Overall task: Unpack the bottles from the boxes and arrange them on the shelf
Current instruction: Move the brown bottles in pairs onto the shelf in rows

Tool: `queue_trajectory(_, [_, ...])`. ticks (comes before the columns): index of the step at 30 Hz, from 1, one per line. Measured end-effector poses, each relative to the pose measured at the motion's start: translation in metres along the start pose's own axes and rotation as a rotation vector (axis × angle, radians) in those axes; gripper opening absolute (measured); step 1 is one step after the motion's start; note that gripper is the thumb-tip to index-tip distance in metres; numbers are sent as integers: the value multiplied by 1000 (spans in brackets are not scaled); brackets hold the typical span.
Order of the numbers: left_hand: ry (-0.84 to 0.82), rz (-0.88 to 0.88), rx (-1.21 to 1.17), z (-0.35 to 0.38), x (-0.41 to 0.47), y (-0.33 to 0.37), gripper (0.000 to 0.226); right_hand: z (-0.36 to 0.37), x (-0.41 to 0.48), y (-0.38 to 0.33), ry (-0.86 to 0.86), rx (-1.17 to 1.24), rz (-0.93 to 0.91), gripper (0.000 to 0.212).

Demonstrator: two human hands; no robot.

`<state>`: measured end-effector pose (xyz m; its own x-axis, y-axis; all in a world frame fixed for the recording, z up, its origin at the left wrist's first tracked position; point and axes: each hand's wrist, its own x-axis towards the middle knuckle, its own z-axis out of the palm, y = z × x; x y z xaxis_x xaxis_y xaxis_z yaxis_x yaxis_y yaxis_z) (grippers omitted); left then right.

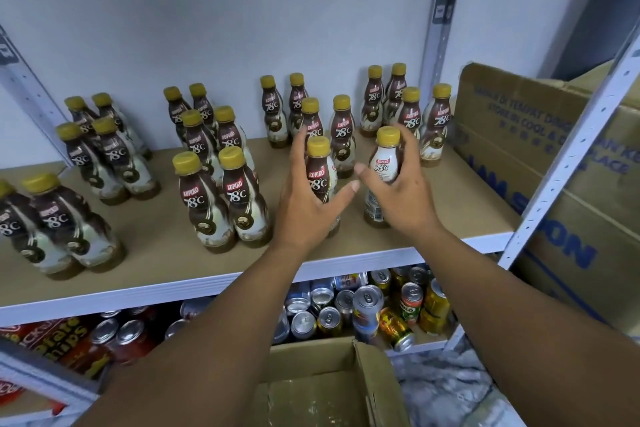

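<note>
The step in hand is putting bottles on the shelf [166,246]. Two bottles stand near its front edge, and each has a hand at it.

The left hand [304,204] is spread wide. Its fingers are straight and go up the nine o'clock side of the brown bottle [320,177]. Its thumb lies across the front. I think this is a loose touch, not a squeeze.

The right hand [412,198] is at the white bottle [382,170], just at three o'clock from the brown one. Its fingers curl round the back, up near the yellow cap, and its thumb sticks out across the front. The hold looks light.

Both bottles stand up straight on the shelf, with a small gap between them.

More bottles [221,184] stand in little groups from nine o'clock round to one o'clock. The two at the hands make the front pair of one group.

An open box [329,388] sits at six o'clock, below the arms. I cannot see if bottles are left in it. A big box [519,135] stands on the shelf at three o'clock. Cans [367,308] fill the shelf underneath.

Next, I think the hands need to push the two bottles side by side, let go softly so they do not tip, and go down to the box for more.
</note>
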<state>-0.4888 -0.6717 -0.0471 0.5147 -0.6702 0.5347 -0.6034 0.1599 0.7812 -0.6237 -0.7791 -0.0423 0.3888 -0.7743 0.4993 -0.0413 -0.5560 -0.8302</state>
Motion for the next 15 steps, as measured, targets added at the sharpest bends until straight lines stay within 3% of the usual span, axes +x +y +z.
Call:
queue_trajectory(5, [-30, -51, 30, -2, -15, -9, 109, 0, -20, 26, 39, -140, 48, 94])
queue_trajectory(15, [36, -49, 54, 0, -22, -23, 99, 6, -26, 29, 149, -258, -11, 79])
